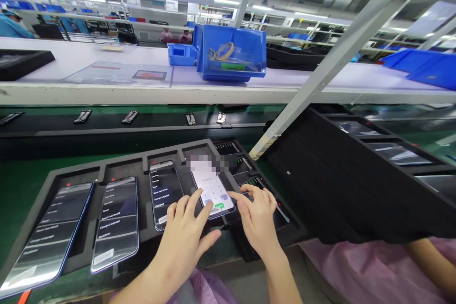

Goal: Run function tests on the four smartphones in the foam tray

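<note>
A black foam tray [124, 164] lies in front of me with several smartphones standing in its slots. The fourth phone [210, 185] shows a white dial pad; the others, such as one phone [164, 192], show dark menu screens. My left hand [185, 232] rests on the tray with fingers spread, its index fingertip touching the lower part of the white screen. My right hand [257, 216] hovers at that phone's right edge, fingers loosely apart, index finger pointing at the screen. Neither hand holds anything.
A second black tray [320, 175] with phones leans at the right, over a pink-sleeved arm [427, 256] of a person beside me. Behind runs a green conveyor [107, 123] with small black parts. Blue bins [231, 54] stand on the white shelf beyond.
</note>
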Available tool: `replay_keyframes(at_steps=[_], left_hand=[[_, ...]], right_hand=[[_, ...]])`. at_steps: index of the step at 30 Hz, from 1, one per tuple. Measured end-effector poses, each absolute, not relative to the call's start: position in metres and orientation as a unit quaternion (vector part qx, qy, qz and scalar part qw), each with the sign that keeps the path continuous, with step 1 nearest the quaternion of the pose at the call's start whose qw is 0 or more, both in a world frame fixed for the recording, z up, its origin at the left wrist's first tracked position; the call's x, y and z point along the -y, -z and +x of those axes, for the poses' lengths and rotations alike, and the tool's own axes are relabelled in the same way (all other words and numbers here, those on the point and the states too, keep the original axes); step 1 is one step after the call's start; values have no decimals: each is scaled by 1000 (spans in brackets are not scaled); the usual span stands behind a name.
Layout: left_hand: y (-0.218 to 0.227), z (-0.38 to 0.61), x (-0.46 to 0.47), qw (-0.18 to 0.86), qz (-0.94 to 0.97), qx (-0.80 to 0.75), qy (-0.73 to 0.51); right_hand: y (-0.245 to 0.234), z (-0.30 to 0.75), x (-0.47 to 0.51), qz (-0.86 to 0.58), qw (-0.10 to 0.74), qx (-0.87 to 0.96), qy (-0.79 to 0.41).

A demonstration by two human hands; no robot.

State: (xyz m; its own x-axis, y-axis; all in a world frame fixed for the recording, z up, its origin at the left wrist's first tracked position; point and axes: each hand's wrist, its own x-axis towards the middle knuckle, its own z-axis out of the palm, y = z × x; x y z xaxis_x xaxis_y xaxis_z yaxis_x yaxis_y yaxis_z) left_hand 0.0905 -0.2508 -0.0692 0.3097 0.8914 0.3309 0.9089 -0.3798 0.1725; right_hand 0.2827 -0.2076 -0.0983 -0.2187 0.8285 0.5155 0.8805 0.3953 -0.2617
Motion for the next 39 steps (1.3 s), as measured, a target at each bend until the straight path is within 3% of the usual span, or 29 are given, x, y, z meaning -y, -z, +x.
replay_keyframes(at_steps=[20, 28, 39], left_hand=[[77, 82, 256, 14, -814, 551, 184], [84, 94, 252, 76, -786, 579, 202], [87, 98, 248, 65, -779, 591, 199]], right_hand=[[101, 273, 195, -560, 277, 780, 30], [91, 265, 163, -573, 237, 785, -7], [93, 272, 185, -587, 269, 763, -35]])
